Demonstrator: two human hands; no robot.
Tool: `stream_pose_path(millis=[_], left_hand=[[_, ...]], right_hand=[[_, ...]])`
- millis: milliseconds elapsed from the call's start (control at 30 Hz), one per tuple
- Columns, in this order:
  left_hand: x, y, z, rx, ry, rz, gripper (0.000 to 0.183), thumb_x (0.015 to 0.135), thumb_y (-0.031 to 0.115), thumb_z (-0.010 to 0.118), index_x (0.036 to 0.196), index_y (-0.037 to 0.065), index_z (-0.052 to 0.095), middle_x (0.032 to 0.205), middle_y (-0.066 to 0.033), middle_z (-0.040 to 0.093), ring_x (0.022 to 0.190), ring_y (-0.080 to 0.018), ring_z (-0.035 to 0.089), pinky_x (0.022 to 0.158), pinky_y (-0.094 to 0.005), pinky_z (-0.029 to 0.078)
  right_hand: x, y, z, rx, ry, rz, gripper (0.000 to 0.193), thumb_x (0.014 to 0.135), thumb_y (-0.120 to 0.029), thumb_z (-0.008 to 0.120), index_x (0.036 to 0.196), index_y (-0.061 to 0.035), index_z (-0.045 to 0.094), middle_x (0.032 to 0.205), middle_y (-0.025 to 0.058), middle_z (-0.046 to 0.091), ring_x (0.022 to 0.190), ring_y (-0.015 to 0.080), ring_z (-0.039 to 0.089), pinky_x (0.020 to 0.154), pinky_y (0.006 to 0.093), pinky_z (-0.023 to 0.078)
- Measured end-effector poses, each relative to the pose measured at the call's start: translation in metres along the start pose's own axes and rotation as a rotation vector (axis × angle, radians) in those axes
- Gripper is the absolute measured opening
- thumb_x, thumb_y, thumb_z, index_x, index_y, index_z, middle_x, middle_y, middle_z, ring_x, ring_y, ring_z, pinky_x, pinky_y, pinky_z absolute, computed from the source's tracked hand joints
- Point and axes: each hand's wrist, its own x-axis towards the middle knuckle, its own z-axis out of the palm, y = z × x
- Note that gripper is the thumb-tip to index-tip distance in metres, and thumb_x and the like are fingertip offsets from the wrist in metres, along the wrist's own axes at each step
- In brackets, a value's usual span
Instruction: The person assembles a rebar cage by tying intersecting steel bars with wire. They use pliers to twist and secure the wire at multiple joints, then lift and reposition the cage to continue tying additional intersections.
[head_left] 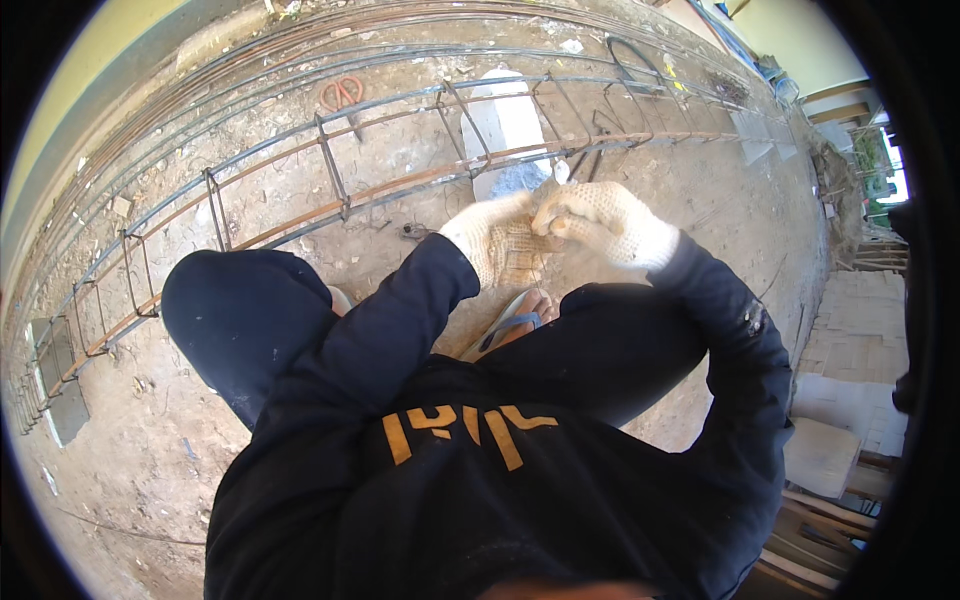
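Closest to the camera is my black sweatshirt with yellow-orange lettering (400, 510), and farther on, at left and right, bend my knees in dark trousers (245, 325), because I am low over the bare earth floor (150, 480). Between and beyond the knees are my left hand (485, 235) and my right hand (600, 220), both in cream knitted gloves (632, 240), close together. The right grip has its fingers curled in toward the left one, which looks partly folded; whether some thin thing is pinched there, I cannot tell.

Just to the far side of my hands lies the long open frame of dark and rusty steel bars (410, 183), running from near left to far right. It crosses a white flat board (512, 115), which is grey at its near end.

As I judge, much of this frame is already made: bent steel cross-loops (330, 165) stand one after another along its long bars, and it has a box shape. What is left is less clear to me, since the crossings are too small to show which are fastened. Loose long steel bars (235, 85) lie beyond it, and a tool with red looped handles (343, 95) rests at far left, in neither hand.
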Motion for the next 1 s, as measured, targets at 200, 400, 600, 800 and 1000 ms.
stream_pose_path(millis=[200, 400, 600, 800, 1000], left_hand=[[0.008, 0.008, 0.007, 0.499, 0.059, 0.064, 0.032, 0.092, 0.011, 0.067, 0.119, -0.004, 0.062, 0.104, -0.0132, 0.070, 0.082, -0.0205, 0.068, 0.070, -0.0367, 0.058], [0.006, -0.003, 0.023, 0.449, 0.074, 0.258, 0.026, 0.094, 0.014, 0.065, 0.110, -0.006, 0.064, 0.089, -0.0077, 0.067, 0.073, -0.0155, 0.064, 0.071, -0.0347, 0.058], [0.000, -0.001, 0.027, 0.966, 0.177, 0.192, 0.023, 0.097, 0.016, 0.059, 0.100, -0.006, 0.065, 0.070, -0.0047, 0.060, 0.061, -0.0132, 0.058, 0.066, -0.0306, 0.055], [0.014, -0.014, 0.003, 0.796, 0.395, 0.424, 0.022, 0.096, 0.019, 0.060, 0.092, 0.000, 0.069, 0.074, -0.0067, 0.066, 0.065, -0.0146, 0.063, 0.061, -0.0282, 0.048], [0.053, -0.037, -0.015, 0.309, 0.566, 0.647, 0.022, 0.095, 0.020, 0.067, 0.108, 0.002, 0.071, 0.092, -0.0001, 0.067, 0.082, -0.0073, 0.058, 0.070, -0.0218, 0.047]], right_hand=[[-0.010, 0.018, 0.009, 0.330, 0.232, 0.258, 0.020, 0.098, -0.017, 0.056, 0.110, -0.0047, 0.066, 0.091, 0.0068, 0.066, 0.083, 0.0131, 0.063, 0.075, 0.0277, 0.050], [-0.009, 0.050, 0.020, 0.472, 0.477, 0.257, 0.020, 0.098, -0.014, 0.054, 0.109, -0.0020, 0.066, 0.080, 0.0028, 0.064, 0.073, 0.0107, 0.058, 0.068, 0.0263, 0.048], [-0.007, 0.050, 0.022, 0.545, 0.453, 0.253, 0.019, 0.098, -0.014, 0.054, 0.108, -0.0028, 0.066, 0.073, 0.0016, 0.060, 0.060, 0.0074, 0.053, 0.056, 0.0216, 0.043], [0.005, 0.065, 0.021, 0.950, 0.456, 0.241, 0.040, 0.097, -0.017, 0.060, 0.134, -0.0042, 0.053, 0.117, 0.0151, 0.061, 0.089, 0.0186, 0.066, 0.080, 0.0261, 0.052], [0.006, 0.062, 0.040, 0.476, 0.143, 0.682, 0.050, 0.084, -0.046, 0.072, 0.111, -0.0042, 0.071, 0.098, 0.0176, 0.073, 0.097, 0.0250, 0.070, 0.086, 0.0348, 0.053]])
